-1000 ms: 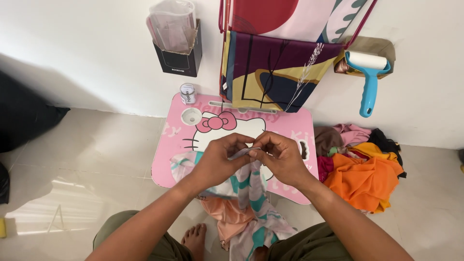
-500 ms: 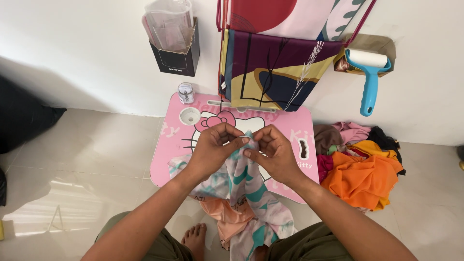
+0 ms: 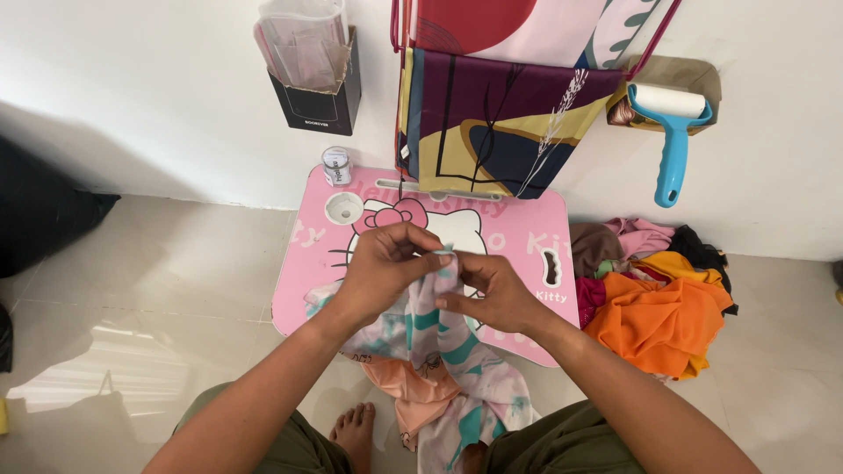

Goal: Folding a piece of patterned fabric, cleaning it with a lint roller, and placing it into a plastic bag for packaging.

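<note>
Both my hands meet over a small pink lap table (image 3: pixel 303 272) with a cartoon cat print. My left hand (image 3: pixel 382 268) pinches a fold of a pink, white and teal printed cloth (image 3: pixel 439 360) at its top edge. My right hand (image 3: pixel 492 294) grips the same fold just beside it, fingertips touching the left hand's. The cloth hangs off the table's near edge down over my lap. Whether a needle or thread sits between the fingers is too small to tell.
A small white jar (image 3: pixel 335 166) stands at the table's far left corner. A heap of orange and mixed clothes (image 3: pixel 659 298) lies on the floor to the right. On the wall hang patterned fabric (image 3: pixel 500 123), a blue lint roller (image 3: pixel 672 132) and a black holder (image 3: pixel 316 96).
My hands drew back toward me after reaching up over the table's cat print, and they lifted the cloth's edge higher. Left fingers now close over the fold.
</note>
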